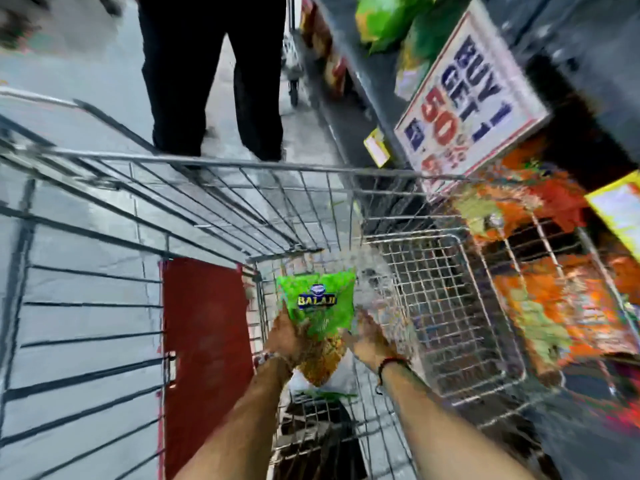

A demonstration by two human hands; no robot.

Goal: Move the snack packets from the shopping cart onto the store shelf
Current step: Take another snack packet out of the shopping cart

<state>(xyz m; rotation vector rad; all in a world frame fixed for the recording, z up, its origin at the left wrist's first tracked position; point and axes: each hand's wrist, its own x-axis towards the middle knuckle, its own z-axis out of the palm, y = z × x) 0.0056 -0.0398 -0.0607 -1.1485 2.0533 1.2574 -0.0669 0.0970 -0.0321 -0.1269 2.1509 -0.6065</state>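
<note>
I've got the green snack packet (317,306) up betw. both hands, over the near end of the shopping cart (242,166), so it's dead ahead of me and the store shelf (367,98) lies off to the right and farther away; that's the relation the next move turns on, a swing right across the cart's wire side. Packet's long axis runs near-to-far, printed brand end pointing away from me, yellow-orange lower end toward my wrists. Left hand (285,341) cups the packet's near left corner, fingers curled under and around the film, looks like a real hold. Right hand (369,336) is just beside the right edge, fingers spread and blurred; can't tell if it's touching the packet or only about to. Right hand sits nearer the shelf, but the left one carries the load, so I judge either a handover or a two-handed swing is needed. Packet is glossy plastic film, pillow-shaped, puffed w/ air, crinkly: light, squashy, slippery if pinched at a flat face; seams grip better. Cart is thin metal wire grid w/ a small mesh basket (446,306) on the right and a red flap (204,341) on the left. More green packets (388,19) already lie on the shelf far right, beside a promo sign (471,95). A person's dark trouser legs (211,74) stand beyond the cart's far end.
</note>
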